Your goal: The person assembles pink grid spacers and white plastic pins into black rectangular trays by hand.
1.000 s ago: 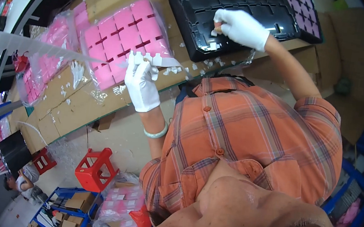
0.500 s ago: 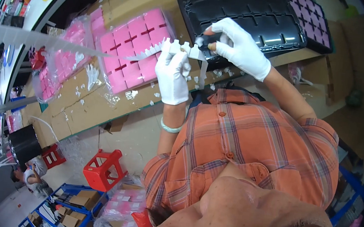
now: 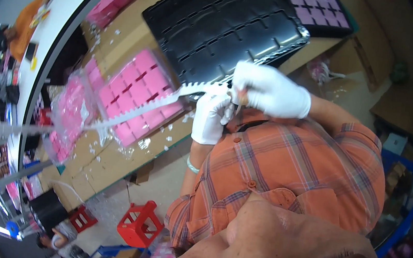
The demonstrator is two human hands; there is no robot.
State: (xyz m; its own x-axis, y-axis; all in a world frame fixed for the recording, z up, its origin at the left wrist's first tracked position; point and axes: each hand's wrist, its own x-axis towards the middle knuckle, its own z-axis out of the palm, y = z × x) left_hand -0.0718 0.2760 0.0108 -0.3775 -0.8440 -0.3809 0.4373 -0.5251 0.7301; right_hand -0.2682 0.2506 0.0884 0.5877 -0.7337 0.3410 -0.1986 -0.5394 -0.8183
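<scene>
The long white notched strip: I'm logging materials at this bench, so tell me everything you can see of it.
The long white notched strip looks like thin, flexible, translucent plastic with a row of square teeth along its upper edge. It runs from both white-gloved hands, left hand and right hand, leftward across the pink compartment tray toward the picture's edge.

Notched white strip (image 3: 168, 104) (long, slanting).

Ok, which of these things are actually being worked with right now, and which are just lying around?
In use:
left hand
right hand
long white notched strip
black compartment tray

Lying about:
bagged pink foam tray
white scraps
red stool
cardboard bench top
</scene>
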